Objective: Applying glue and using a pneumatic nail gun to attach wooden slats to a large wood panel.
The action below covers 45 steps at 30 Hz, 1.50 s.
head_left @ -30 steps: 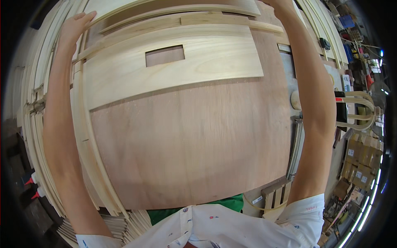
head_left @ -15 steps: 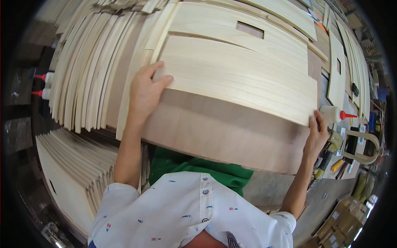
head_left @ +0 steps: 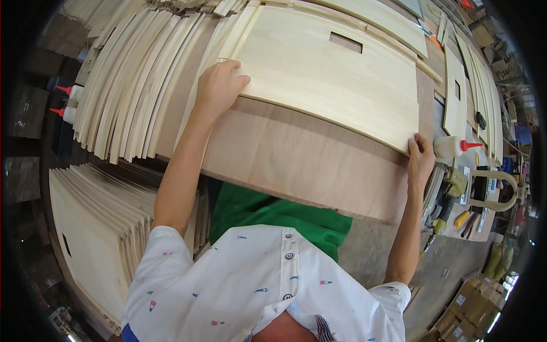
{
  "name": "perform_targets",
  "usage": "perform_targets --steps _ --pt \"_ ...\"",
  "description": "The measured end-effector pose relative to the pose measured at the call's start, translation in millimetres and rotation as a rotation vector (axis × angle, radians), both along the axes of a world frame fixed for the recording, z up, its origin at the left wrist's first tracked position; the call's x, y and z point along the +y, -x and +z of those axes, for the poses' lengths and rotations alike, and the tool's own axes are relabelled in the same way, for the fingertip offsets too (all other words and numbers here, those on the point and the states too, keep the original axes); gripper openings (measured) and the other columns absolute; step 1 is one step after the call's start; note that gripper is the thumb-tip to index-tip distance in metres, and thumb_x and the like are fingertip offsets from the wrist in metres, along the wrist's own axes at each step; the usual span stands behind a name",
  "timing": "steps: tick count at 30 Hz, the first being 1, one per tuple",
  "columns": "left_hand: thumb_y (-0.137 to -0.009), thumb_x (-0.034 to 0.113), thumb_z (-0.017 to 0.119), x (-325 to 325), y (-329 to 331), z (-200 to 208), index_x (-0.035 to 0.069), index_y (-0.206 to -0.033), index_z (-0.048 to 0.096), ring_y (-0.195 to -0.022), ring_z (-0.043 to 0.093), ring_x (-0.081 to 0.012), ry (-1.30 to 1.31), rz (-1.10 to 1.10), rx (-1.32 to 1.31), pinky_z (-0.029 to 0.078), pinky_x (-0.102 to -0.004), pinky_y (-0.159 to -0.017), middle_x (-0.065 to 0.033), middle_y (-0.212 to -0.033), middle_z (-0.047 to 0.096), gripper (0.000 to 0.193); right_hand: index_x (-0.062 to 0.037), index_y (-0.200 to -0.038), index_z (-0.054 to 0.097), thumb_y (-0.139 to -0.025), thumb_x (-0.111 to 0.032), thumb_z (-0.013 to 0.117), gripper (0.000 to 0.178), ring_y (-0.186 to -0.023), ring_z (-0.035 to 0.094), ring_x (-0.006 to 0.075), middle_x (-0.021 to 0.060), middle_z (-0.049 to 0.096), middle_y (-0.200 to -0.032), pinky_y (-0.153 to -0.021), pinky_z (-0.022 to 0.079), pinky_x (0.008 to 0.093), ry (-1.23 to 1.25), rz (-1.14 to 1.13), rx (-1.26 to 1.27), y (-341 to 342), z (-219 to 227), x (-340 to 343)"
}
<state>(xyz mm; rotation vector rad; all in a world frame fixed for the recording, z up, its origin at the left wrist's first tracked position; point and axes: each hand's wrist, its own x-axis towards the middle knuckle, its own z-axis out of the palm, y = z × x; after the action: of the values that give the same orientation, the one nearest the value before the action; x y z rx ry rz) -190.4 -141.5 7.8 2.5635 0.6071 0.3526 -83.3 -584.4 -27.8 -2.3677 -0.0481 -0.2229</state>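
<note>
A pale wooden panel point(head_left: 330, 97) lies across the brown worktop board point(head_left: 296, 151), its long near edge facing me. Beyond it, with no gap visible between them, is a pale board with a rectangular cutout point(head_left: 302, 28). My left hand point(head_left: 219, 85) grips the panel's near left corner, thumb on top and fingers curled at the edge. The near right corner is held by my right hand point(head_left: 420, 155), thumb and fingers closed at its edge. Narrow wooden strips point(head_left: 238, 37) run along the left ends of the boards. Fingers under the edges are partly hidden.
A row of stacked wooden strips point(head_left: 139, 85) stands left, with more panels point(head_left: 91, 228) stacked below. A white glue bottle with a red tip point(head_left: 449, 146) lies beside my right hand, near a nail gun point(head_left: 456, 182) and a yellow-handled tool point(head_left: 462, 219). Boxes point(head_left: 476, 302) sit lower right.
Both hands have pushed the near panel away from me; the wedge-shaped gap between it and the cutout board has closed. More brown worktop shows in front of it.
</note>
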Motion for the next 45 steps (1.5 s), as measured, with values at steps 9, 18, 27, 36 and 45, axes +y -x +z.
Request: perform_targets --steps 9,18,27,36,45 --pt "-0.079 0.02 0.068 -16.5 49.3 -6.1 0.001 -0.112 0.066 -0.104 0.062 -0.0302 0.02 0.045 -0.234 0.047 -0.0387 -0.091 -0.0161 -0.112 0.066 0.038 0.0049 -0.112 0.065 -0.088 -0.017 0.064 0.033 -0.092 0.063 0.0246 0.0187 0.066 -0.104 -0.084 0.049 0.0329 0.038 -0.04 0.019 47.5 14.1 -2.0" --pt "-0.08 0.011 0.068 -59.4 157.0 -5.0 0.003 -0.111 0.065 -0.111 0.054 -0.0335 0.07 0.026 -0.041 0.042 -0.0405 -0.097 -0.015 -0.119 0.062 0.033 0.0016 -0.118 0.064 -0.092 -0.012 0.062 0.03 -0.107 0.057 0.0184 0.0115 0.062 -0.121 -0.093 0.045 0.0308 -0.081 -0.119 0.086 166.1 -4.5 -44.3" --pt "-0.079 0.01 0.069 -59.3 141.5 -20.2 0.004 -0.108 0.066 -0.121 0.049 -0.0331 -0.117 -0.17 -0.155 0.039 -0.0409 -0.102 -0.0137 -0.129 0.055 0.03 0.0037 -0.118 0.062 -0.092 -0.01 0.061 0.029 -0.115 0.055 0.0199 0.0122 0.058 -0.131 -0.097 0.043 0.0316 -0.111 -0.101 0.092 155.3 -1.1 -26.1" --pt "-0.082 0.018 0.07 -71.0 131.3 -25.7 0.004 -0.118 0.062 -0.135 0.038 -0.0342 0.002 -0.323 -0.062 0.032 -0.0431 -0.109 -0.0149 -0.14 0.048 0.04 0.0028 -0.118 0.062 -0.094 -0.014 0.06 0.03 -0.11 0.056 0.0182 0.0106 0.06 -0.126 -0.092 0.044 0.0282 -0.029 -0.11 0.048 156.2 1.3 -8.7" --pt "-0.073 0.049 0.071 -82.2 114.1 -28.3 0.008 -0.133 0.052 -0.141 0.025 -0.0372 -0.035 -0.666 0.0 0.021 -0.0511 -0.113 -0.0142 -0.149 0.037 0.075 0.0057 -0.131 0.051 -0.096 -0.021 0.054 0.044 -0.12 0.054 0.0254 0.0186 0.057 -0.129 -0.103 0.039 0.0328 -0.212 -0.05 0.036 53.0 4.8 -5.6"
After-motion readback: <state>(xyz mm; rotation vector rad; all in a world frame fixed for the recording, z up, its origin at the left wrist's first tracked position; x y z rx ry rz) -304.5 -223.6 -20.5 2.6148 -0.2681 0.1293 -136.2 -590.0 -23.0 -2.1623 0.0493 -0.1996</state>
